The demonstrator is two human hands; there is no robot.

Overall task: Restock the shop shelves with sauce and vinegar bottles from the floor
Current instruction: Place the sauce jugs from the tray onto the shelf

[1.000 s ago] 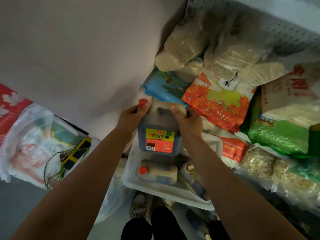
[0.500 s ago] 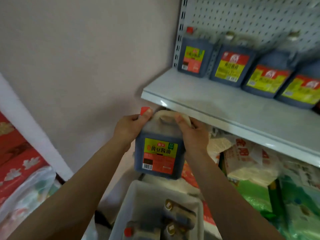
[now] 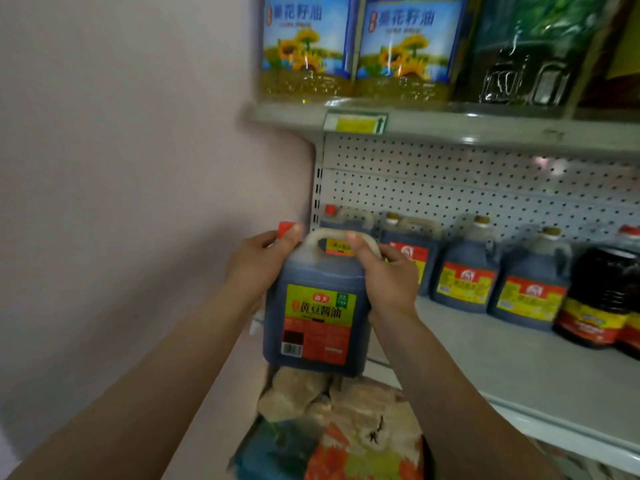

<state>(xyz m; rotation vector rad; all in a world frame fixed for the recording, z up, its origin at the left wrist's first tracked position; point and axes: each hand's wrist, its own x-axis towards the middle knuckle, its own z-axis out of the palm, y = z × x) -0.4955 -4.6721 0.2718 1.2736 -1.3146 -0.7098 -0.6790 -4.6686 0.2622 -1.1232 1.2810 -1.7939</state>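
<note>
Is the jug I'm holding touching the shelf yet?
Apart. The head view shows the soy sauce jug in front of the shelf, its base below the shelf's edge.

Both forearms enter from the lower edge, bare, extended forward and upward, converging toward centre frame. Left hand [image 3: 258,268] raised at wrist, palm turned inward, fingers wrapped out of sight, thumb pointing up and pressed beside the red cap of the soy sauce jug [image 3: 317,317]. Right hand [image 3: 386,277] opposite, at about the same height, thumb hooked over the jug's handle, remaining fingers curled behind it and mostly hidden.
</note>
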